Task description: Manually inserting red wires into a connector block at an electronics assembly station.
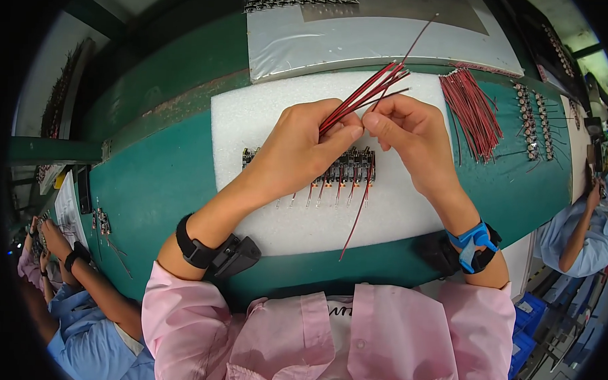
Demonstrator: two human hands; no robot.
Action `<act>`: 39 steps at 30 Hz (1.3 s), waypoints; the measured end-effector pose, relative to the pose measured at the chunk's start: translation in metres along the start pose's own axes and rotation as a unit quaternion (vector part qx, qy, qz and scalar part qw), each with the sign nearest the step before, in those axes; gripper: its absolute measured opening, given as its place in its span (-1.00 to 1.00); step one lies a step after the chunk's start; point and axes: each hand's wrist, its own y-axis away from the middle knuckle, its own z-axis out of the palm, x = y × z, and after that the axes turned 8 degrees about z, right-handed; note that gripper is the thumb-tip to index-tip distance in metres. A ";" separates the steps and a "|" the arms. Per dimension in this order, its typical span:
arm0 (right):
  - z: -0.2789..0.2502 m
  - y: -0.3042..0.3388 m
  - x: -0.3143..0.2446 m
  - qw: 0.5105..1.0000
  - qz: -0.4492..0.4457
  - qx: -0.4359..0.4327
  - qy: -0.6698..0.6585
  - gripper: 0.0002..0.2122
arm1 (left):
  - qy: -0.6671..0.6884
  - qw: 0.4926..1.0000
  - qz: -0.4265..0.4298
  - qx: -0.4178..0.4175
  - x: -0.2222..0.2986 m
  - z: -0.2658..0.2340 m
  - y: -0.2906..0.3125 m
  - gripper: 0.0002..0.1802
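Note:
My left hand (306, 140) is closed around a bundle of thin red-and-black wires (361, 98), whose ends fan out to the upper right. My right hand (410, 130) is beside it, thumb and forefinger pinched at the lower end of one wire that sticks up past the others (420, 36). Both hands are above a white foam sheet (263, 222). Under them lies a row of small dark circuit boards (351, 168), partly hidden by my left hand and forearm. Short leads hang from the boards' near side, and one longer red-and-black wire (356, 225) trails from the right end.
Right of the foam, a large pile of red-and-black wires (470, 115) lies on the green table (150, 178), then wired board strips (530, 124). A white box (275, 48) stands behind. Small parts (102, 222) lie at left. Other people work at both sides.

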 end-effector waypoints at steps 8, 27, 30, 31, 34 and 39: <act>0.005 0.008 0.001 1.000 -0.017 0.009 -0.023 -0.89 | -0.078 0.996 0.048 0.002 0.004 0.001 0.001 -0.84; -0.004 0.001 0.023 0.962 -0.075 0.018 0.261 -0.96 | -0.046 0.999 0.003 -0.021 -0.012 -0.011 0.009 -0.72; -0.004 0.001 0.023 0.962 -0.066 0.015 0.266 -0.95 | -0.062 0.997 0.010 -0.034 -0.009 -0.013 0.009 -0.70; -0.004 0.000 0.022 0.961 -0.061 0.013 0.268 -0.94 | -0.054 0.998 0.007 -0.029 -0.008 -0.013 0.010 -0.69; -0.004 0.000 0.022 0.958 -0.060 0.014 0.279 -0.94 | -0.038 0.999 0.002 -0.019 -0.004 -0.014 0.010 -0.67; -0.002 0.000 0.024 0.960 -0.075 0.027 0.269 -0.95 | -0.029 0.998 0.053 0.017 0.002 -0.017 0.011 -0.70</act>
